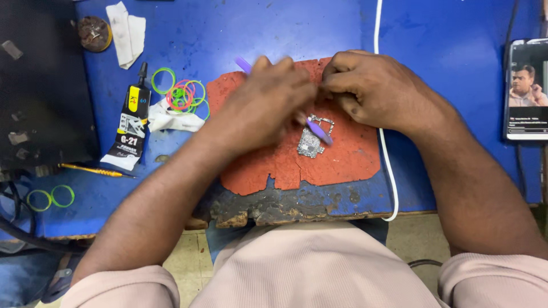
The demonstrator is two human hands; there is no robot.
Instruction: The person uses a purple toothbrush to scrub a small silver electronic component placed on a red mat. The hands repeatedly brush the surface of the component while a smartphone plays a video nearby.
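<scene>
Purple plastic shows at two places on the left hand (268,102): a short end of the purple tool (317,130) sticks out above the knuckles, and its working end comes out below the fingers and lies across the small circuit board (311,142). The middle of the tool is hidden inside that closed grip, and the hand is blurred, so the finger positions are hard to read. The right hand (371,88) sits just beside the left, fingers curled tight and pressed down at the board's upper edge; its fingertips are hidden, and I cannot tell whether they pinch anything.

One board is in view. It is silvery grey, with a dense patch of parts at its lower end and an open metal frame at its upper end, and it lies on the worn red mat (348,159) just below both hands. The mat rests on the blue worktop (456,102), whose near edge is chipped and dark.

Left of the left hand lie a heap of coloured rubber bands (185,94), too tangled to count, one black and yellow glue tube (131,122) and one thin yellow-handled tool (94,170). Two green bands (51,198) lie well apart at the worktop's edge. One white cable (390,171) runs below the right hand, and one phone (526,88) is cut off by the frame to its right.
</scene>
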